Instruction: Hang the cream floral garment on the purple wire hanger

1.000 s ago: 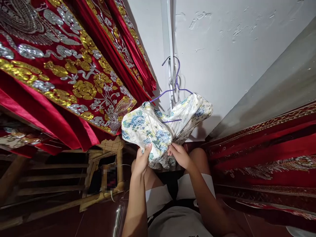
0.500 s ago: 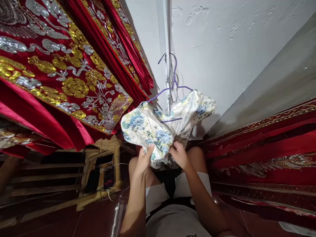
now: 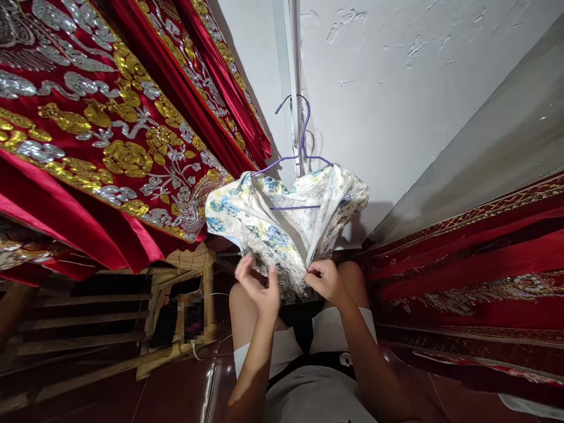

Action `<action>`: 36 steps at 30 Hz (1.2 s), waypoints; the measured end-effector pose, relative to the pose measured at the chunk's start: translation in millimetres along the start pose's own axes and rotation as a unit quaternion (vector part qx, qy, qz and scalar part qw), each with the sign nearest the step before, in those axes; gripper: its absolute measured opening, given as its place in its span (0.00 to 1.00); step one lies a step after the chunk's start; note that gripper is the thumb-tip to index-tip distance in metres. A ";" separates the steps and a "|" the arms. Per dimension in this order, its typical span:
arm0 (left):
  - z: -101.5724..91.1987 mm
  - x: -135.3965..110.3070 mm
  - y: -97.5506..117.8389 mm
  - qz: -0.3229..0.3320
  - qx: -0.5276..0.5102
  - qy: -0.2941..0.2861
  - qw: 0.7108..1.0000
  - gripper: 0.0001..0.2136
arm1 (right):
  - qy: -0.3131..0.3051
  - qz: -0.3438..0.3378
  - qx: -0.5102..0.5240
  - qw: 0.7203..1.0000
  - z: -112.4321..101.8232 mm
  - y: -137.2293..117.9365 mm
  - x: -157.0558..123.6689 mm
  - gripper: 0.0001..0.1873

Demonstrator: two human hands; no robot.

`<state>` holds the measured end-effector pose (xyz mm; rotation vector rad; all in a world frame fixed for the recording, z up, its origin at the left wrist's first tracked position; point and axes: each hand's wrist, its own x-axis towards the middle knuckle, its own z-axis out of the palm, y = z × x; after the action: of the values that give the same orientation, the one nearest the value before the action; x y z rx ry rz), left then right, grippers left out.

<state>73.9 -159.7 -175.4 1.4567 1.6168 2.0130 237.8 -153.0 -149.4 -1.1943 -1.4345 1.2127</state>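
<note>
A white dress-like garment with blue and yellow flowers hangs on a purple hanger in front of me. Its front is parted in a V, and the hanger's lower bar shows through the opening. My right hand pinches the garment's edge at the bottom of the V. Just below the garment's left side is my left hand, its fingers apart and nothing held in them. The garment's lower part is bunched and partly hidden behind my hands.
Red cloth with gold and silver sequins hangs at the left. More red embroidered fabric lies along the right. A bamboo stand with a blurred-out device is at lower left. The hanger's hook rests at a white vertical strip on the wall.
My left hand has let go of the garment and spread its fingers. The garment's left front has flattened out, widening the V opening. My right hand has moved slightly down and right.
</note>
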 end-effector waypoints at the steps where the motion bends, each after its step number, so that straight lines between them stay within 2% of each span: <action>1: 2.1 -8.4 -1.1 0.004 -0.017 -0.054 0.998 0.21 | -0.012 -0.008 -0.007 1.000 1.2 -0.5 -1.1 0.16; 4: 6.7 -28.7 -1.7 -0.013 -0.064 -0.204 0.977 0.17 | -0.040 -0.029 -0.025 0.998 3.3 -1.4 -3.5 0.13; 6: 8.4 -35.2 1.5 -0.023 -0.079 -0.256 0.963 0.14 | -0.047 -0.040 -0.038 0.997 2.3 -2.8 -4.1 0.11; 8: 9.3 -36.5 6.5 -0.034 -0.092 -0.283 0.954 0.11 | -0.047 -0.053 -0.054 0.996 0.1 -5.6 -3.8 0.11; 12: 10.8 -31.3 15.0 -0.030 -0.105 -0.278 0.954 0.03 | -0.003 -0.106 -0.080 0.991 -1.5 -10.6 -0.7 0.13; 16: 9.6 -24.1 18.5 -0.022 -0.090 -0.268 0.959 0.03 | 0.055 -0.164 -0.087 0.981 1.5 -4.6 3.1 0.11; 21: 1.2 -15.3 20.3 -0.049 -0.064 -0.309 0.948 0.08 | 0.059 -0.146 -0.076 0.985 4.7 7.8 3.6 0.02; 29: 0.0 -8.6 18.3 -0.077 -0.052 -0.305 0.948 0.09 | 0.081 -0.107 -0.072 0.988 11.3 14.0 -4.8 0.10; 33: 0.6 -6.2 19.7 -0.065 -0.040 -0.319 0.945 0.09 | 0.089 -0.133 -0.099 0.982 0.2 14.4 4.3 0.10; 36: 0.8 -5.4 22.1 -0.054 -0.032 -0.341 0.938 0.10 | 0.119 -0.190 -0.138 0.965 -21.8 -1.6 32.0 0.10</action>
<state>86.4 -171.4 -160.3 1.7271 1.2733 1.2624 254.3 -118.4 -143.6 -1.1355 -1.5902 0.6003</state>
